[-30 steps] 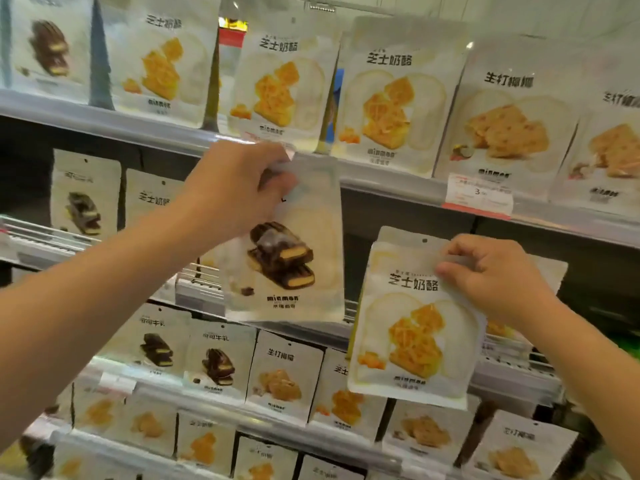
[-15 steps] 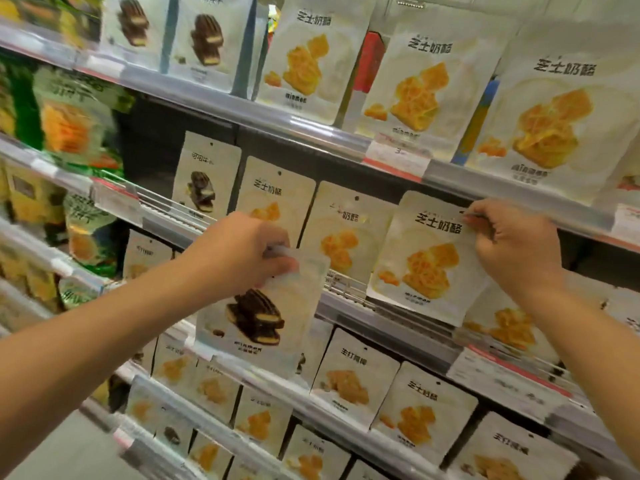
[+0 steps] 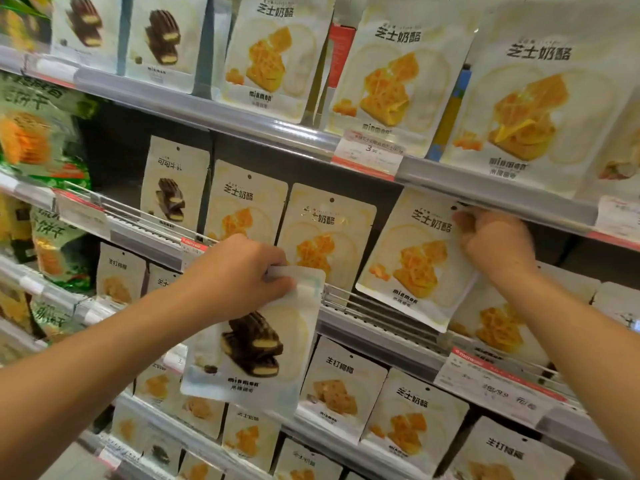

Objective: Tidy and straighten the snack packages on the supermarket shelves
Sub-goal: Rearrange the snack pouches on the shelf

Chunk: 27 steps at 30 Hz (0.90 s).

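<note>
My left hand point(image 3: 239, 271) grips the top edge of a white chocolate cake package point(image 3: 256, 341), holding it in front of the middle shelf rail. My right hand point(image 3: 495, 240) pinches the top right corner of a tilted cheese cake package point(image 3: 412, 261) just under the upper shelf edge. Two more cheese packages point(image 3: 325, 237) and one chocolate package point(image 3: 171, 192) stand upright on the middle shelf between my hands and to the left.
The upper shelf point(image 3: 242, 123) carries a row of chocolate and cheese packages and a price tag point(image 3: 369, 152). Green biscuit bags point(image 3: 38, 133) fill the left side. Lower shelves hold several small white packages point(image 3: 341, 389). A wire rail point(image 3: 374, 310) fronts the middle shelf.
The view has swung left and closer. My left hand has lowered the chocolate package below the middle shelf row; my right hand has raised the cheese package up to the middle shelf.
</note>
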Available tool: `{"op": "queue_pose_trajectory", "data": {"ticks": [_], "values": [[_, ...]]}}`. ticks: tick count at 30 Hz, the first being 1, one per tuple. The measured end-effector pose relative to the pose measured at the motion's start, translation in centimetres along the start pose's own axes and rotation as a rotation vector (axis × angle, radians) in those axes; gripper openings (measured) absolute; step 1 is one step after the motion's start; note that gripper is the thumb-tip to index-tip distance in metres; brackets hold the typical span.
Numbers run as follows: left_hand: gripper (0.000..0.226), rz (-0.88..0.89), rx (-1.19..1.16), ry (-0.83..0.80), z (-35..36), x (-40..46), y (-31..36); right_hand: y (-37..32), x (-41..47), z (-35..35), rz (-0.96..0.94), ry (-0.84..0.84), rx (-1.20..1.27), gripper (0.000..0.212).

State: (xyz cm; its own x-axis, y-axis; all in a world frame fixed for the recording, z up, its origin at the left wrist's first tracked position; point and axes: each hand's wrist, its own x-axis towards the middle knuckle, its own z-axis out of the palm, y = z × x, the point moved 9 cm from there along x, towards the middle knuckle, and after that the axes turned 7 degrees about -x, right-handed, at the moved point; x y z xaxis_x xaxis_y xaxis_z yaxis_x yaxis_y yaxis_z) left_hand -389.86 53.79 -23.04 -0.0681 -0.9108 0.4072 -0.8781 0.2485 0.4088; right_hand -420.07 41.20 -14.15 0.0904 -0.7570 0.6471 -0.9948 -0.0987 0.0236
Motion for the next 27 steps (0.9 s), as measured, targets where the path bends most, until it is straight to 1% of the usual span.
{"op": "queue_pose_trajectory", "data": {"ticks": [4,7,10,12,15,21,25,27], "values": [[0.023,-0.013,0.024,-0.001,0.6,0.5,0.4,-0.2,1.7,1.3,0.076,-0.124,-0.072,0.047],[0.022,-0.018,0.014,-0.003,0.9,0.6,0.6,-0.2,2.5,2.0,0.097,-0.156,-0.044,0.046],[0.024,-0.034,-0.006,0.004,1.1,0.5,0.5,-0.6,2.4,3.3,0.03,-0.203,-0.027,0.03],[0.023,-0.056,-0.02,-0.008,1.4,0.4,0.3,-0.9,2.2,4.3,-0.023,-0.271,-0.04,0.027],[0.024,-0.073,-0.04,-0.023,2.1,0.3,0.3,-1.1,2.0,5.2,-0.032,-0.35,-0.043,0.028],[0.027,-0.074,-0.057,-0.044,3.0,0.6,1.1,-1.3,1.4,5.7,-0.06,-0.438,0.006,0.032],[0.026,-0.096,-0.054,-0.067,3.5,0.8,1.7,-1.8,0.6,5.0,-0.114,-0.515,0.025,0.043],[0.025,-0.105,-0.065,-0.072,3.6,0.9,2.0,-2.0,0.0,4.2,-0.162,-0.495,0.027,0.048]]}}
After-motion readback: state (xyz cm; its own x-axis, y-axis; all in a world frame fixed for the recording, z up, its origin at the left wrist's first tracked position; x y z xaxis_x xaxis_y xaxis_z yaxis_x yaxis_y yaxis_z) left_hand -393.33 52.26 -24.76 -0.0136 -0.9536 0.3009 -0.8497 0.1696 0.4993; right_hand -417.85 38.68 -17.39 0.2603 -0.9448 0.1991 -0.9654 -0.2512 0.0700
